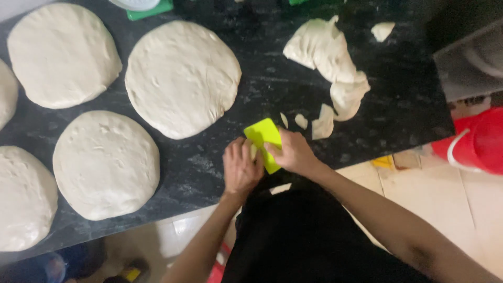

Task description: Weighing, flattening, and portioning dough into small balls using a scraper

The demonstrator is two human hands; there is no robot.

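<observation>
My right hand (296, 153) grips a yellow-green plastic dough scraper (263, 137) near the front edge of the black stone counter (272, 89). My left hand (240, 166) is closed beside it, its fingers against the scraper and around a small bit of dough that is mostly hidden. Just beyond the scraper lie small dough scraps (301, 121) and a larger torn lump of dough (330, 63).
Several flattened round dough discs (182, 77) (105, 163) (62, 55) cover the left half of the counter. A red bucket (479, 140) stands on the tiled floor at right. A green-based object (149, 9) sits at the counter's far edge.
</observation>
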